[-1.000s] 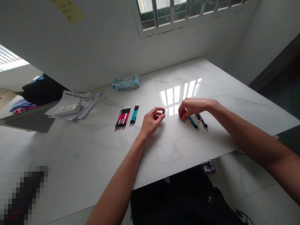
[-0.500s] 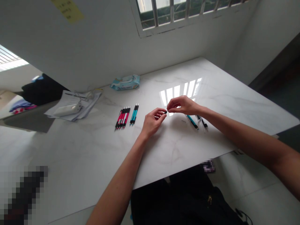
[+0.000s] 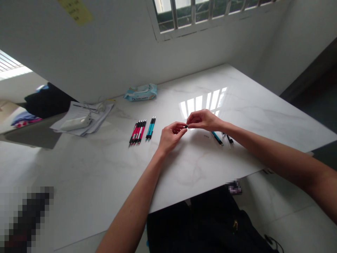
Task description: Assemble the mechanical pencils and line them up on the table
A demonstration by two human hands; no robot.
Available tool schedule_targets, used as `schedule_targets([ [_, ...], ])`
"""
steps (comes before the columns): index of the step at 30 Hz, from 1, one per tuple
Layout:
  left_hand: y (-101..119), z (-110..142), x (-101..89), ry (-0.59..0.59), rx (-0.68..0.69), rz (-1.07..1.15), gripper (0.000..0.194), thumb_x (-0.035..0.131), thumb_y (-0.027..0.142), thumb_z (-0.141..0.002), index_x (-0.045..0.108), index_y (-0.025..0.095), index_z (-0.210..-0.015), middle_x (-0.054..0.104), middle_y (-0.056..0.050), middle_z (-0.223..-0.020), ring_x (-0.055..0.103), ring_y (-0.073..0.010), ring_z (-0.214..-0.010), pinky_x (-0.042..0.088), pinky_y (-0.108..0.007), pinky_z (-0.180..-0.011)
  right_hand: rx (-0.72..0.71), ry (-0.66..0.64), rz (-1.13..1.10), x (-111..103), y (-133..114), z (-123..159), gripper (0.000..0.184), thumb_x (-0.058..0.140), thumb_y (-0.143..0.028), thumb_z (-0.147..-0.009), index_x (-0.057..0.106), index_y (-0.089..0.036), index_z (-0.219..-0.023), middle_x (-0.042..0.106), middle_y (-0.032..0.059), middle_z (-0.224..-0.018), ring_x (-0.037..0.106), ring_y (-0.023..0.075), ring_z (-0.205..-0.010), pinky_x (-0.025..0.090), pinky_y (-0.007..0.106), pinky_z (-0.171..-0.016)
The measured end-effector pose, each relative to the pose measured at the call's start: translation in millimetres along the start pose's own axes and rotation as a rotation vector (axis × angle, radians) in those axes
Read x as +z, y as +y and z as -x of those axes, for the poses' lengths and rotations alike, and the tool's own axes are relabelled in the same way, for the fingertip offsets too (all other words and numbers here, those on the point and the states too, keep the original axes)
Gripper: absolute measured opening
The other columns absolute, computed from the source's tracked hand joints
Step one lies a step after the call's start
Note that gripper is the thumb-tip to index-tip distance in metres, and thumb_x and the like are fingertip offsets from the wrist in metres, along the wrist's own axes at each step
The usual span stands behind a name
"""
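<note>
Between my two hands is a small black pen part (image 3: 186, 127), its exact shape too small to make out. My left hand (image 3: 171, 136) pinches it between thumb and fingertips. The fingertips of my right hand (image 3: 202, 119) are closed at the part's other end; whether they hold a second tiny piece is hidden. Under my right wrist lie a teal pen barrel (image 3: 217, 138) and some black and clear pen pieces (image 3: 228, 139), partly covered by the forearm. A small spring (image 3: 206, 136) rests on the table close by.
Left of my hands lie several red-and-black pens (image 3: 138, 132) in a row, beside teal pens (image 3: 151, 128). A wet-wipes pack (image 3: 140, 93) sits near the wall. Papers (image 3: 76, 112) carry a white device (image 3: 76, 123). The marble-look table (image 3: 195, 168) ends at my lap.
My right hand has moved slightly left and down, so its fingertips now meet the black part in my left hand. The left hand has hardly moved.
</note>
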State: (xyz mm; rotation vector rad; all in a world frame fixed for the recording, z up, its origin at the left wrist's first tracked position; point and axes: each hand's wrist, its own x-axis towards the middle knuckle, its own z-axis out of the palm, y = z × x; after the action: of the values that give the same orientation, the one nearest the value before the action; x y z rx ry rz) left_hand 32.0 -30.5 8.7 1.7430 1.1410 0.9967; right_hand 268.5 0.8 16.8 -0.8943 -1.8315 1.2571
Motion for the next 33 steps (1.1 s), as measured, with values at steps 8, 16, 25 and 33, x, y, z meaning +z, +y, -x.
schedule_targets([
  [8, -1, 0, -0.4, 0.050, 0.042, -0.023, 0.026, 0.086, 0.045, -0.085, 0.080, 0.021, -0.094, 0.082, -0.005, -0.094, 0.076, -0.0192, -0.083, 0.062, -0.033, -0.083, 0.036, 0.040, 0.192, 4, -5, 1, 0.031, 0.080, -0.050, -0.088, 0.079, -0.019, -0.085, 0.081, 0.0046, -0.077, 0.074, 0.0186, -0.070, 0.056, 0.033, -0.071],
  [16, -4, -1, -0.7, 0.064, 0.036, -0.011, 0.027, 0.086, 0.046, -0.086, 0.080, 0.021, -0.095, 0.082, -0.006, -0.096, 0.076, -0.0193, -0.082, 0.061, -0.032, -0.080, 0.045, 0.012, 0.341, 6, -12, 3, 0.035, 0.066, -0.048, -0.101, 0.075, -0.019, -0.082, 0.078, 0.0036, -0.075, 0.067, 0.0147, -0.067, 0.047, 0.030, -0.068],
  [25, 2, 1, -0.9, 0.045, 0.062, -0.030, 0.026, 0.085, 0.045, -0.087, 0.078, 0.021, -0.095, 0.081, -0.006, -0.095, 0.076, -0.0203, -0.086, 0.062, -0.034, -0.085, 0.034, -0.117, 0.407, 2, -14, 3, 0.038, 0.056, -0.045, -0.105, 0.074, -0.020, -0.082, 0.075, 0.0028, -0.075, 0.062, 0.0145, -0.067, 0.045, 0.032, -0.069],
  [33, 0, 0, -1.2, 0.056, 0.055, -0.044, 0.027, 0.084, 0.046, -0.087, 0.078, 0.021, -0.095, 0.081, -0.006, -0.096, 0.075, -0.0196, -0.084, 0.062, -0.033, -0.083, -0.044, -0.074, 0.401, 0, -12, 4, 0.024, 0.069, -0.043, -0.097, 0.075, -0.021, -0.101, 0.075, 0.0016, -0.080, 0.060, 0.0152, -0.069, 0.043, 0.032, -0.069],
])
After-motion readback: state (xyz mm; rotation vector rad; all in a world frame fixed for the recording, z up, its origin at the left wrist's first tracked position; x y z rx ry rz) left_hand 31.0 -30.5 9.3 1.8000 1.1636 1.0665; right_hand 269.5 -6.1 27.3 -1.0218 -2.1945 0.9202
